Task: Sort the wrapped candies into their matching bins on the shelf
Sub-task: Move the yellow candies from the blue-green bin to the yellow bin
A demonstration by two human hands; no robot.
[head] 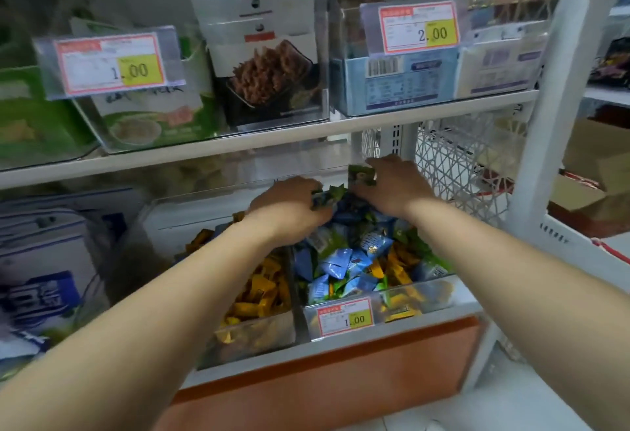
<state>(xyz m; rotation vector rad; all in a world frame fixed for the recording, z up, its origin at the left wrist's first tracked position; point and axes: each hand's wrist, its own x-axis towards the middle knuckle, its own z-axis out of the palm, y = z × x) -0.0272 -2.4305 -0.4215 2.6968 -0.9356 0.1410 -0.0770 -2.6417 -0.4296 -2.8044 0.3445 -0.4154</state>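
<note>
Two clear bins stand side by side on the lower shelf. The left bin (252,331) holds yellow wrapped candies (259,291). The right bin (395,297) holds a mixed heap of blue candies (344,265), green ones and some yellow ones. My left hand (289,205) reaches over the back of the right bin and is shut on a small bunch of green and blue candies (325,196). My right hand (395,181) is beside it, pinching a green wrapped candy (360,175) above the heap.
A price tag (344,320) reading 1.00 hangs on the right bin's front. Above, a shelf board (272,144) carries clear boxes of snack packets (269,66). A white mesh panel (456,164) and upright post (552,124) bound the right side. Blue-white packets (44,270) sit left.
</note>
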